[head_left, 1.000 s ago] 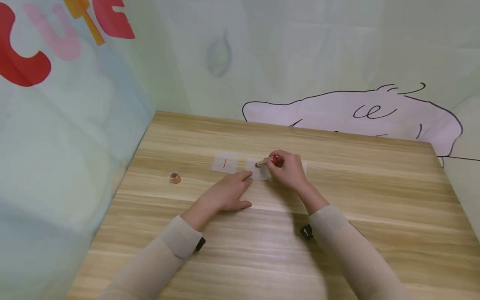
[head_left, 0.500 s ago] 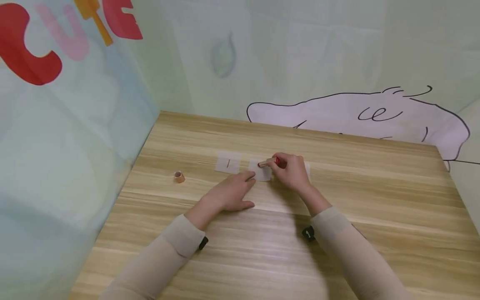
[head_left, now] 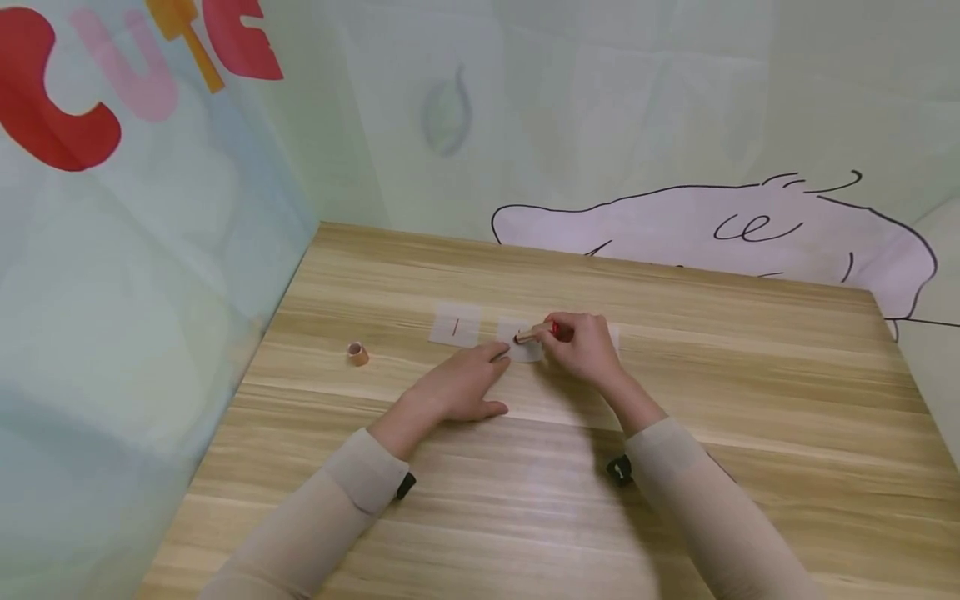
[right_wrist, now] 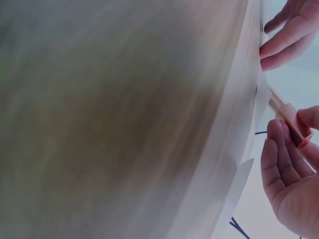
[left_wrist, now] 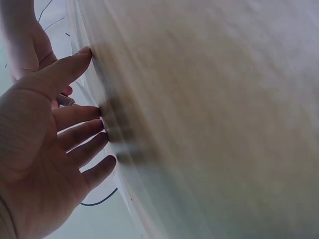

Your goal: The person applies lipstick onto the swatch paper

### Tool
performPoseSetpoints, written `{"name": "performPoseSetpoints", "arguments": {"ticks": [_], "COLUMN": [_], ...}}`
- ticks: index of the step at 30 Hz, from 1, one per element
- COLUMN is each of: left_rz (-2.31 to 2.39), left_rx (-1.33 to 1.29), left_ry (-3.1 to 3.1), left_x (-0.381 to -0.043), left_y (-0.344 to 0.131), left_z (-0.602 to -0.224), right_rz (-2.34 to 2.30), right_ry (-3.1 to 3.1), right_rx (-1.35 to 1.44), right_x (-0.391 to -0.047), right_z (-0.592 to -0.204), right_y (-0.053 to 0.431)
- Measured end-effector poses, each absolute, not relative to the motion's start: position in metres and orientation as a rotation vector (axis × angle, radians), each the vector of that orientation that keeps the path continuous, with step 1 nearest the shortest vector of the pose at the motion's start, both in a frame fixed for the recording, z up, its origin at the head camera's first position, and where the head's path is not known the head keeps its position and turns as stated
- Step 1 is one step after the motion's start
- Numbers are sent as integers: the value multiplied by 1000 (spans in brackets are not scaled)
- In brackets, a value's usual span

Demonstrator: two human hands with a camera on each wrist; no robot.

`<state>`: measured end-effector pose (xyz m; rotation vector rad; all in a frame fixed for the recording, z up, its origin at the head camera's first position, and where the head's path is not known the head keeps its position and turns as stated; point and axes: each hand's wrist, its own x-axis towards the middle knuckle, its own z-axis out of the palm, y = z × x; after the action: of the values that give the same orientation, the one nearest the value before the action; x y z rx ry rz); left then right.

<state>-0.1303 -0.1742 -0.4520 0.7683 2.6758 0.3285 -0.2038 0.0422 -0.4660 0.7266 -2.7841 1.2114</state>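
Observation:
My right hand (head_left: 588, 343) pinches a lipstick (head_left: 534, 333), a rose-gold tube with a red base end. Its dark red tip meets the middle white paper square (head_left: 528, 353), where a short red mark shows beside it. In the right wrist view the lipstick (right_wrist: 293, 124) slants between thumb and fingers. My left hand (head_left: 461, 385) lies on the table with fingers stretched out, fingertips on that square's left edge. The left wrist view shows the left hand (left_wrist: 55, 134) with its fingers spread and straight. Left of it, another paper square (head_left: 442, 325) bears one red stroke.
A rose-gold cap (head_left: 357, 354) stands on the wooden table (head_left: 480, 517) at the left. Partly behind my right hand lies a third white paper square (head_left: 616, 337). Printed cloth walls (head_left: 600, 108) rise at the table's back and left edges.
The lipstick tip has moved slightly down over the middle square, and a short red mark now shows above it. My left hand keeps its place on the paper.

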Motion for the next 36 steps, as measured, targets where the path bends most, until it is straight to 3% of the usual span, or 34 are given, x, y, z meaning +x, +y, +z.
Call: {"name": "performPoseSetpoints", "arguments": {"ticks": [19, 29, 36], "left_rz": [355, 374, 401], "left_rx": [764, 800, 818], "left_ry": [2675, 2684, 2706], "left_x": [-131, -132, -132], "left_y": [-174, -172, -174], "left_z": [-453, -453, -454], "right_rz": [1292, 1798, 1967], "right_ry": [-2777, -2699, -2579], "right_rx": [777, 309, 234], "right_x": [-196, -198, -199], "right_z": [-467, -459, -446], "right_y": [47, 55, 65]}}
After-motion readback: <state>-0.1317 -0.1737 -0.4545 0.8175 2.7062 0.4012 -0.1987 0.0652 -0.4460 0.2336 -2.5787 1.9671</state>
